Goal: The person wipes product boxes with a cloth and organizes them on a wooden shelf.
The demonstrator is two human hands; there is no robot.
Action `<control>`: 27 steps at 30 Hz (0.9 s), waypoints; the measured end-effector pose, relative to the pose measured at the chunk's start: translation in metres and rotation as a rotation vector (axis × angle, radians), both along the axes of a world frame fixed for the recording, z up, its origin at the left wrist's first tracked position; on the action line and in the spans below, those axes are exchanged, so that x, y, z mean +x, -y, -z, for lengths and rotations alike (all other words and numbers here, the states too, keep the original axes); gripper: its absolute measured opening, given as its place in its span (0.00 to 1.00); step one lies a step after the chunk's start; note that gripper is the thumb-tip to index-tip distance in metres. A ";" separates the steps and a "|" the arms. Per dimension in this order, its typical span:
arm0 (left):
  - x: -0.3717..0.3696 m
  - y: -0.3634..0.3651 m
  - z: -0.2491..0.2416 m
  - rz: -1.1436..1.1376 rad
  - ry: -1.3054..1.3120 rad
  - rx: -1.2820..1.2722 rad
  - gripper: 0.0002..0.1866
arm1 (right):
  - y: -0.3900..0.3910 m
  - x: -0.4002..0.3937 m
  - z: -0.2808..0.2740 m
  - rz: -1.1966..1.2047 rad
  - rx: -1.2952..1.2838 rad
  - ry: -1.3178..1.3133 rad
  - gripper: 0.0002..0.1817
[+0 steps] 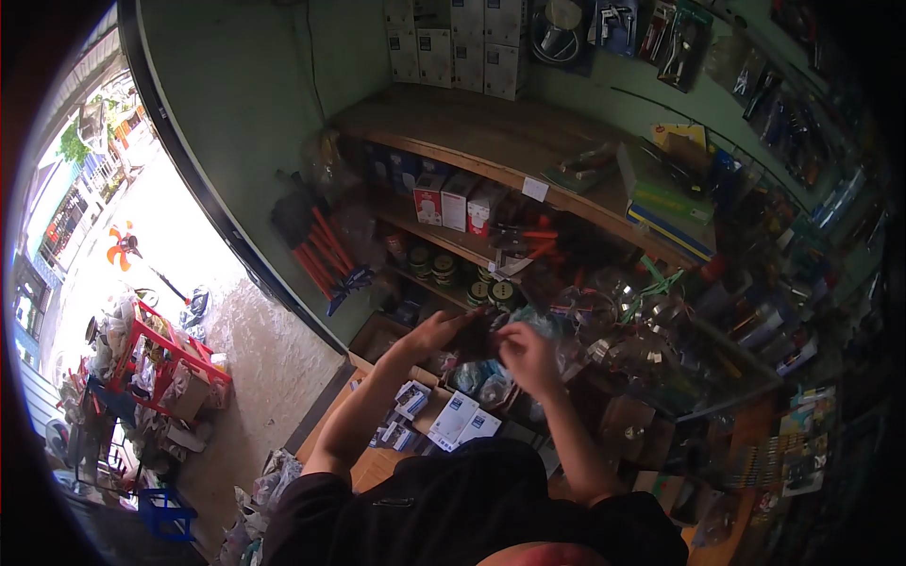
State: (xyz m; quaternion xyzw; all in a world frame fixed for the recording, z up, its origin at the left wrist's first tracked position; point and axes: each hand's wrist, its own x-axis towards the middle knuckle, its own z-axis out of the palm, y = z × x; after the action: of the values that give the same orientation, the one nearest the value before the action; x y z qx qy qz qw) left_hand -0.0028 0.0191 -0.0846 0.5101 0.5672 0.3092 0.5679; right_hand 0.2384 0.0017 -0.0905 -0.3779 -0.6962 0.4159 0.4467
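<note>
My left hand [437, 334] reaches forward, its fingers closed on the edge of a dark, limp-looking item [477, 341] whose kind I cannot make out. At the other side of this item, my right hand [527, 355] is bent inward with its fingertips pinched together against it. Just beyond the hands, round dark tins [501, 294] with green and yellow markings stand on the lower shelf. Below the hands, white boxes [453, 420] and clear plastic bags [493, 388] lie in open cartons.
A wooden shelf unit [453, 132] holds red and white boxes [456, 205]. Orange-handled tools [326, 245] hang at its left end. Stacked metal goods [642, 349] crowd the right side. By the bright doorway stands a red rack [151, 330] with goods, next to a blue stool [168, 514].
</note>
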 end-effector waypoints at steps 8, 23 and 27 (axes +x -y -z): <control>-0.016 0.006 -0.023 0.286 0.549 0.048 0.32 | -0.011 -0.040 -0.029 -0.218 -0.221 -0.373 0.21; -0.062 -0.130 -0.156 0.488 -0.084 0.526 0.32 | -0.111 -0.041 -0.067 -0.291 -0.764 -0.544 0.28; -0.090 -0.213 -0.197 0.280 0.045 0.655 0.24 | -0.214 -0.058 -0.086 -0.154 -0.766 -0.892 0.15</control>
State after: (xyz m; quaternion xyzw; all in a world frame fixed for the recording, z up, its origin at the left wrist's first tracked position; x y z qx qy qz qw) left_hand -0.0928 0.2321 0.1129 0.7309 0.3498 0.4052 0.4233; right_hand 0.1801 0.2157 -0.0042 -0.2492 -0.2668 0.7875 0.4965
